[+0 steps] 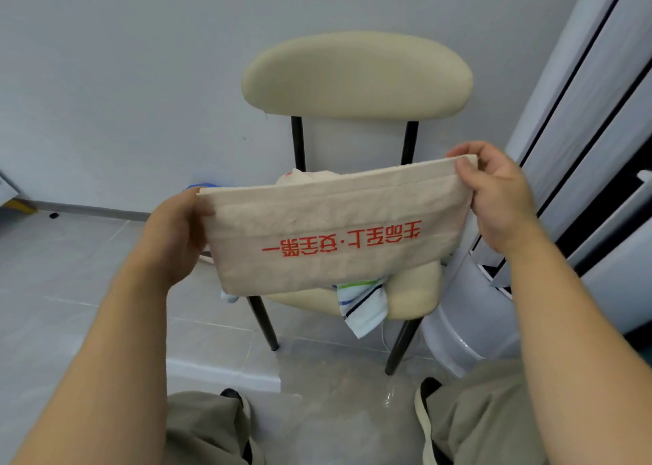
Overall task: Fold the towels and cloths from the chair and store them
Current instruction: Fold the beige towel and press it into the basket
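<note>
1. The task's thing now in hand is the beige woven towel with red printed characters (317,224). It is held up in the air in front of the cream padded chair with black metal legs (356,73), stretched flat between both hands and clear of the seat.
2. The left grip (173,239) is clamped on the towel's left edge, with most of its fingers hidden behind the cloth. The right grip (501,196) pinches the upper right corner between thumb and fingers.
3. The top edge shows more than one layer, so I judge that the towel is already doubled once and that the folding step is part done.
4. The next move probably calls for bringing the two short ends together, keeping the corners matched and the layers from slipping, to halve the towel again.
5. More work waits on the seat. A white cloth with green and blue stripes (363,306) hangs over the front edge, and another pale cloth (307,177) lies behind the held towel.
6. No storage place shows here, so where the folded towel goes cannot be told.
</note>
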Demonstrator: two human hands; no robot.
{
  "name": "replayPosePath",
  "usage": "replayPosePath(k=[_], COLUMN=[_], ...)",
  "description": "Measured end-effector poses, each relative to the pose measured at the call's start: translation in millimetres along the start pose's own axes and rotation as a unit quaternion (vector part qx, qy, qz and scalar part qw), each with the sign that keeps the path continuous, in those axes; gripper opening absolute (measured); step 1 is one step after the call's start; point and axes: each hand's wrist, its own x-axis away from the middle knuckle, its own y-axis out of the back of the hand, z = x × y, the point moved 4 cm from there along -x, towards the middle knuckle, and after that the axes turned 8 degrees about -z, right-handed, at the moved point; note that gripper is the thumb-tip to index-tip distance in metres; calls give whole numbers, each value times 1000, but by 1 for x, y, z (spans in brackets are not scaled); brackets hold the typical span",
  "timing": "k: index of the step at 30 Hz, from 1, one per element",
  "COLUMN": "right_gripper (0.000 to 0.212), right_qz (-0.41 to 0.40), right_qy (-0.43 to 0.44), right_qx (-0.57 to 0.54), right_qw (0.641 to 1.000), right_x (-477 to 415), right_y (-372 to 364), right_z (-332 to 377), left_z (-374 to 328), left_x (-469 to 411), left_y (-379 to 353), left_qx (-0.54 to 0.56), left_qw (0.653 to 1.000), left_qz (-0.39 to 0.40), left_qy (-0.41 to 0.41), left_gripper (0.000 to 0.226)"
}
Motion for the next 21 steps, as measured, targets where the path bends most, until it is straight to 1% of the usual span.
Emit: replayPosePath(k=[1, 3, 5, 6, 9, 12, 14, 18, 21], right_gripper=[15, 13, 16, 17, 17, 15, 15, 15, 25], right_qz=[-31, -85, -107, -106, -88, -48, -28, -50, -84], right_qy=[29, 81, 110, 110, 79, 15, -10, -55, -106], right_qx=[53, 151, 196, 204, 227, 266, 285, 269, 268], right_qw=[998, 982, 968, 967, 967, 963, 958, 960, 954], right_x=[0, 2, 4, 4, -1, -13, -26, -46, -50], right_y=[-2, -7, -9, -10, -11, -16, -22, -29, -29], right_z=[-1, -1, -3, -6, -23, -47, -62, -90, -114], left_z=[0, 4, 8, 11, 26, 48, 62, 85, 97], left_x=[0, -3, -5, -6, -13, -28, -43, -75, -87], left_y=[-3, -9, -17, -19, -25, -36, -45, -57, -64], left_qx=[18, 8, -39, -56, -107, -231, -277, -293, -317], left_qw=[1000, 998, 993, 989, 978, 954, 944, 943, 935], left_qz=[-14, -56, -108, -128, -159, -160, -151, -148, -150], left_qy=[4, -9, -36, -52, -80, -100, -93, -56, -49], left_gripper=[32, 26, 10, 10, 16, 16, 18, 19, 30])
